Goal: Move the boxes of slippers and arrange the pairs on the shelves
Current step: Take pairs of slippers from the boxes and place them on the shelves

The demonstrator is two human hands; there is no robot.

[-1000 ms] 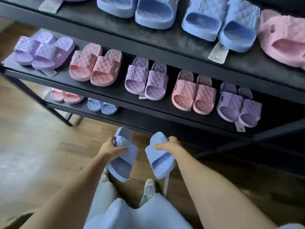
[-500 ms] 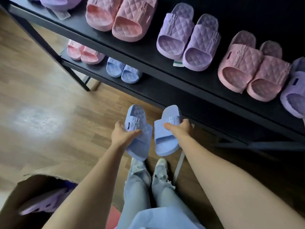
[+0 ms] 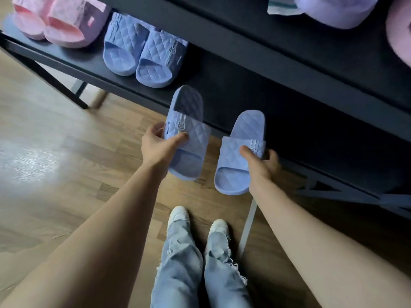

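Observation:
My left hand (image 3: 159, 144) grips one blue quilted slipper (image 3: 189, 134) by its strap, toe pointing at the bottom shelf (image 3: 218, 90). My right hand (image 3: 261, 162) grips the matching blue slipper (image 3: 239, 152) by its strap, just right of the first. Both slippers hang in the air at the front edge of the dark bottom shelf, to the right of a blue pair (image 3: 142, 52) standing there. A pink pair (image 3: 53, 23) stands left of that blue pair.
The shelf above (image 3: 311, 41) carries a lilac slipper (image 3: 333, 10) and a pink one (image 3: 400, 34) at the top right. A black diagonal frame leg (image 3: 51, 81) meets the wooden floor (image 3: 55, 152) at the left. My jeans and white shoes (image 3: 198, 221) are below.
I have bent lower and nearer to the bottom shelf. Both hands have carried the blue slippers forward to its front edge. The box at lower left has left the view.

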